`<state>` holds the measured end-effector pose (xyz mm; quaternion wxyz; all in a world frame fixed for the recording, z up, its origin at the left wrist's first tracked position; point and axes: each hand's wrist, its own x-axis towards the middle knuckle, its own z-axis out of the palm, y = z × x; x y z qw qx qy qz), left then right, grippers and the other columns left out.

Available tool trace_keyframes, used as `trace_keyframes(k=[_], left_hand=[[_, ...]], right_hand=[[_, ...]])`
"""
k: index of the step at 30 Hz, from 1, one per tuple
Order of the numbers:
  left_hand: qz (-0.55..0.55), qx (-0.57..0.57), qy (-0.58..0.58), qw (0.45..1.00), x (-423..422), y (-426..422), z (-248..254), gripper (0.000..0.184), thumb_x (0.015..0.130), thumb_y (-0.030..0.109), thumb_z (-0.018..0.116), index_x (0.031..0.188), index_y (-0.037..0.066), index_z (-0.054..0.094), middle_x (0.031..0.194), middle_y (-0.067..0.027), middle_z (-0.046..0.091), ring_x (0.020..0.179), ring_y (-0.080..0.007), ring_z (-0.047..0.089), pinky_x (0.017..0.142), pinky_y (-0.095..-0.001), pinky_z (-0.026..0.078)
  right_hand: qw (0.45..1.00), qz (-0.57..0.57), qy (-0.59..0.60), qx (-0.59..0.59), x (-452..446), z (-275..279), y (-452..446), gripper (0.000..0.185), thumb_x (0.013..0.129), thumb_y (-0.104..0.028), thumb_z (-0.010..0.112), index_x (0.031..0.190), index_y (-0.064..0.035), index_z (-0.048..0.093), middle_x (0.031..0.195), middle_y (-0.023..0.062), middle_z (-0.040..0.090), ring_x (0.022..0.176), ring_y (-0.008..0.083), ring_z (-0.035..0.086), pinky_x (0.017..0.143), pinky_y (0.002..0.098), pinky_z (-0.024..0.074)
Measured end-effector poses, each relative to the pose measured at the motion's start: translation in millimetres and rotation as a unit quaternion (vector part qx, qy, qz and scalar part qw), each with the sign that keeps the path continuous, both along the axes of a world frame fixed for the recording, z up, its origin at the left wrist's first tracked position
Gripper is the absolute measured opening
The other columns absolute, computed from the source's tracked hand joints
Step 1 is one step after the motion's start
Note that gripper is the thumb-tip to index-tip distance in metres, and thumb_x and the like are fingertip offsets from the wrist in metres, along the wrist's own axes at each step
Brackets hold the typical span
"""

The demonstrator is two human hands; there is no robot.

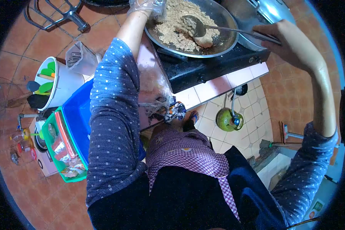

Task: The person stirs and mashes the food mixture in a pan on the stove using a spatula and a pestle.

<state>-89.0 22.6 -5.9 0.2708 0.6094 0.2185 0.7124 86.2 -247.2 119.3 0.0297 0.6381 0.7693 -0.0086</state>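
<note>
My right hand (283, 40) is closed around the handle of a long metal spatula (234, 29). Its rounded head lies in a wide wok (227, 43), amid a pale brown crumbly mixture (176, 28). A darker brown patch of the mixture shows beside the spatula head. My left hand (147, 5), in a clear plastic glove, is at the wok's left rim. The top edge of the view cuts off its fingers, so whether it grips the rim is hidden. The wok sits on a black gas stove (214, 69).
Behind the stove stands a large metal pot (253, 15). To the left are a white bucket of utensils (71, 80), a clear container (78, 59), a blue bin (78, 111) and a green basket (50, 153). A green gas cylinder (227, 119) stands on the floor below.
</note>
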Motion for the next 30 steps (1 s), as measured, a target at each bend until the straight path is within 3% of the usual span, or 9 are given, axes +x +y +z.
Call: trace_keyframes(k=[5, 10, 11, 14, 16, 19, 21, 25, 30], left_hand=[[0.001, -0.030, 0.019, 0.999, -4, -6, 12, 0.056, 0.081, 0.022, 0.084, 0.129, 0.004, 0.061, 0.114, -0.0123, 0.072, 0.100, -0.0227, 0.071, 0.089, -0.0346, 0.054], [0.017, -0.008, 0.017, 1.000, -10, -6, 22, 0.054, 0.082, 0.022, 0.084, 0.128, 0.005, 0.062, 0.110, -0.0107, 0.072, 0.097, -0.0216, 0.071, 0.087, -0.0342, 0.054], [0.000, -0.007, 0.015, 1.000, -12, -3, 22, 0.052, 0.082, 0.022, 0.083, 0.126, 0.005, 0.062, 0.109, -0.0098, 0.072, 0.095, -0.0208, 0.071, 0.086, -0.0338, 0.055], [-0.010, -0.012, 0.016, 1.000, -19, -6, 27, 0.050, 0.082, 0.021, 0.083, 0.124, 0.005, 0.063, 0.106, -0.0083, 0.072, 0.093, -0.0196, 0.071, 0.085, -0.0333, 0.055], [-0.005, -0.016, 0.016, 1.000, -20, -7, 30, 0.048, 0.082, 0.021, 0.082, 0.123, 0.005, 0.063, 0.106, -0.0078, 0.072, 0.093, -0.0192, 0.071, 0.084, -0.0331, 0.055], [-0.035, -0.014, -0.011, 0.999, -20, -6, 29, 0.048, 0.081, 0.022, 0.082, 0.122, 0.005, 0.063, 0.104, -0.0079, 0.072, 0.091, -0.0196, 0.071, 0.083, -0.0334, 0.055], [0.027, -0.034, 0.041, 0.998, -22, -7, 31, 0.047, 0.081, 0.023, 0.083, 0.121, 0.005, 0.064, 0.103, -0.0081, 0.072, 0.090, -0.0197, 0.071, 0.083, -0.0335, 0.055], [-0.009, -0.015, 0.025, 1.000, -24, -11, 32, 0.047, 0.080, 0.023, 0.083, 0.119, 0.004, 0.065, 0.102, -0.0085, 0.073, 0.089, -0.0199, 0.070, 0.082, -0.0337, 0.055], [0.009, -0.020, 0.014, 1.000, -33, -12, 31, 0.048, 0.080, 0.023, 0.083, 0.120, 0.004, 0.064, 0.102, -0.0093, 0.072, 0.089, -0.0201, 0.070, 0.082, -0.0339, 0.055]], right_hand=[[0.994, -0.017, -0.085, -0.073, -13, 18, 14, 0.038, 0.082, 0.001, 0.073, 0.120, -0.0013, 0.072, 0.101, 0.0200, 0.074, 0.089, 0.0335, 0.073, 0.081, 0.0411, 0.0586], [0.980, 0.072, -0.175, -0.055, -49, 14, 11, 0.025, 0.081, -0.002, 0.070, 0.105, -0.0039, 0.076, 0.095, 0.0211, 0.074, 0.089, 0.0375, 0.072, 0.082, 0.0466, 0.0585], [0.979, 0.092, -0.181, -0.001, -52, 6, 7, 0.022, 0.075, 0.000, 0.071, 0.096, -0.0046, 0.077, 0.091, 0.0198, 0.073, 0.090, 0.0369, 0.073, 0.083, 0.0466, 0.0590], [0.974, 0.077, -0.212, 0.011, -67, -28, 12, 0.011, 0.081, -0.004, 0.067, 0.087, -0.0041, 0.076, 0.088, 0.0188, 0.073, 0.089, 0.0346, 0.075, 0.076, 0.0429, 0.0623], [0.971, 0.090, -0.220, -0.024, -64, -67, 22, 0.021, 0.088, -0.007, 0.061, 0.106, -0.0053, 0.073, 0.089, 0.0171, 0.071, 0.080, 0.0335, 0.074, 0.067, 0.0428, 0.0625], [0.982, -0.001, -0.188, -0.007, -72, -123, 30, 0.019, 0.089, -0.003, 0.059, 0.104, 0.0002, 0.070, 0.091, 0.0181, 0.071, 0.082, 0.0313, 0.075, 0.065, 0.0410, 0.0629], [0.987, -0.035, -0.147, 0.047, -68, -143, 34, 0.024, 0.086, -0.001, 0.059, 0.108, -0.0004, 0.069, 0.091, 0.0184, 0.072, 0.082, 0.0332, 0.075, 0.067, 0.0431, 0.0627], [0.993, -0.088, -0.063, -0.036, -35, -124, 40, 0.039, 0.082, 0.001, 0.058, 0.119, -0.0050, 0.070, 0.096, 0.0248, 0.072, 0.089, 0.0410, 0.072, 0.080, 0.0491, 0.0601], [0.994, -0.110, 0.021, 0.004, -16, -76, 11, 0.036, 0.091, -0.010, 0.064, 0.126, -0.0037, 0.069, 0.106, 0.0262, 0.071, 0.099, 0.0433, 0.069, 0.087, 0.0486, 0.0559]])
